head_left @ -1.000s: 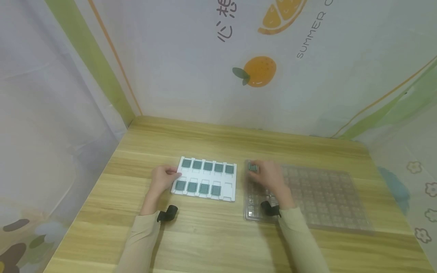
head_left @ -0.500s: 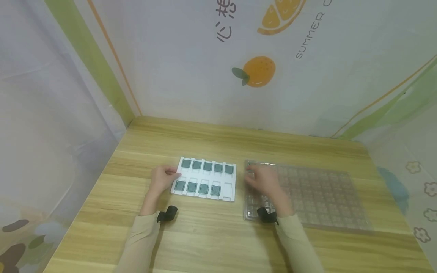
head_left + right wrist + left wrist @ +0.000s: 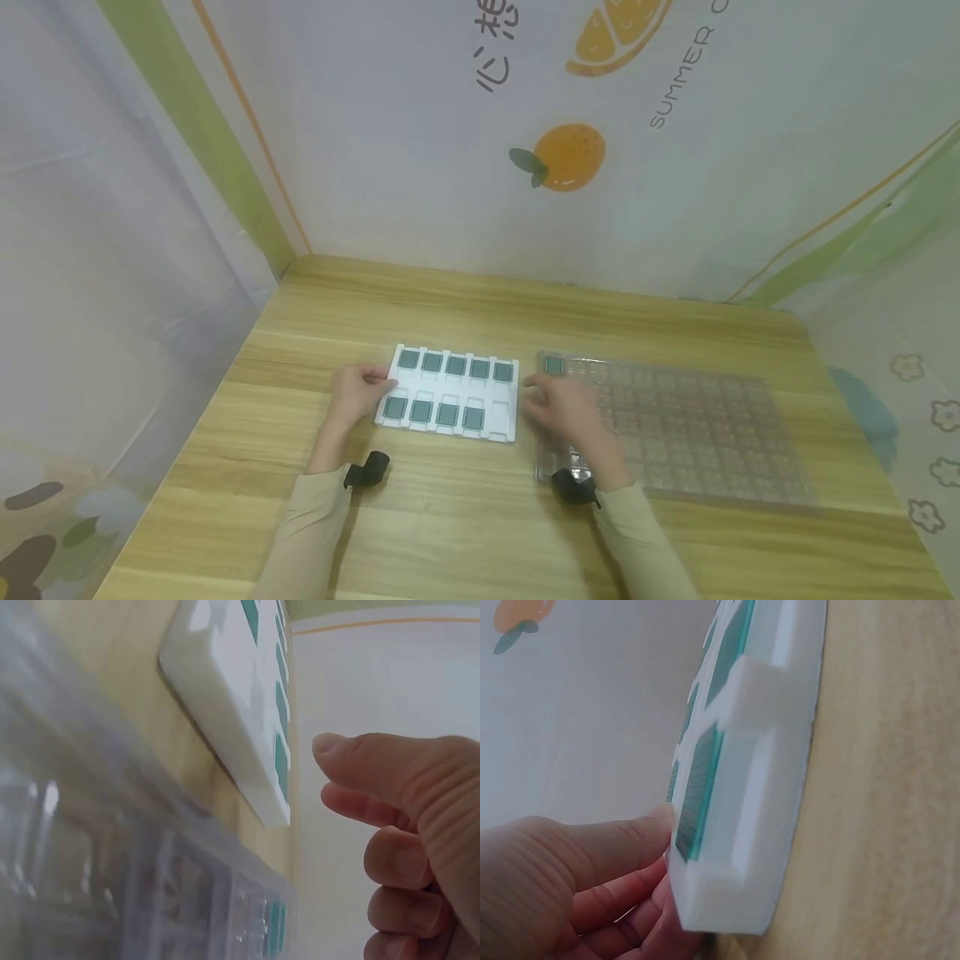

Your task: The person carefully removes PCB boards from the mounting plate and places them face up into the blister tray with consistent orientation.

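At its left edge, my left hand point(image 3: 358, 392) pinches the white plastic tray point(image 3: 456, 389), with the thumb on top and fingers below. Small green square chips point(image 3: 702, 791) sit in two rows of the tray's pockets; the near row's right-end pocket holds none. My right hand point(image 3: 566, 407) hangs over the left end of the clear plastic tray point(image 3: 697, 433), close to the white tray's right edge. In the right wrist view, its thumb and index finger stand apart with nothing between them, the other fingers curled. One green chip point(image 3: 553, 367) lies in the clear tray's far left corner pocket.
Both trays lie side by side on a wooden table point(image 3: 435, 517), a narrow gap between them. The clear tray has many pockets and reaches toward the table's right side. A printed curtain point(image 3: 420, 167) hangs behind the table. Each wrist bears a black camera point(image 3: 367, 471).
My right hand has let go of a green chip in the clear tray's far left pocket and moved left toward the white tray. The left hand has stayed put.
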